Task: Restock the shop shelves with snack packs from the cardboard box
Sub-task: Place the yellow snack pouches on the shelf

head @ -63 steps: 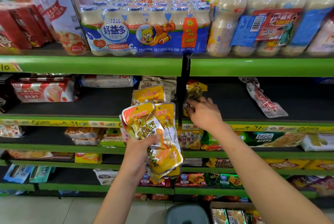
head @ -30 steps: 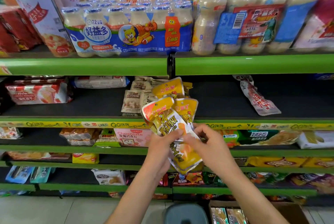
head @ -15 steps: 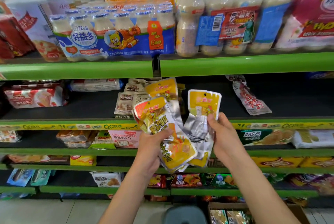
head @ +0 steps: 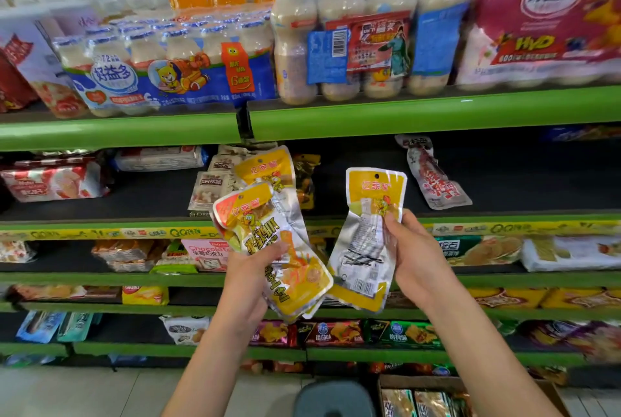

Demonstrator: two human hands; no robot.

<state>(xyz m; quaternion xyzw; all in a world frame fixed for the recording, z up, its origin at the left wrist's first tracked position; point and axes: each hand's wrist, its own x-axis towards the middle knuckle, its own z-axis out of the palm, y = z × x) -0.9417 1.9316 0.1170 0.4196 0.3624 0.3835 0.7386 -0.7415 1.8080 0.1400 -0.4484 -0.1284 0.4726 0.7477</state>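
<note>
Below, cardboard box holds seemingly green snack packs.

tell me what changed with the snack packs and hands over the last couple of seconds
The right hand came back from the shelf, pinched one yellow snack pack out of the bunch and drew it off to the right. The left hand still grips the remaining bunch of yellow packs. The shelf stock is unchanged.

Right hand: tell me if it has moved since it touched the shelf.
Yes. The right hand has pulled back off the black shelf toward the person and now holds one yellow pack below its edge.
</note>
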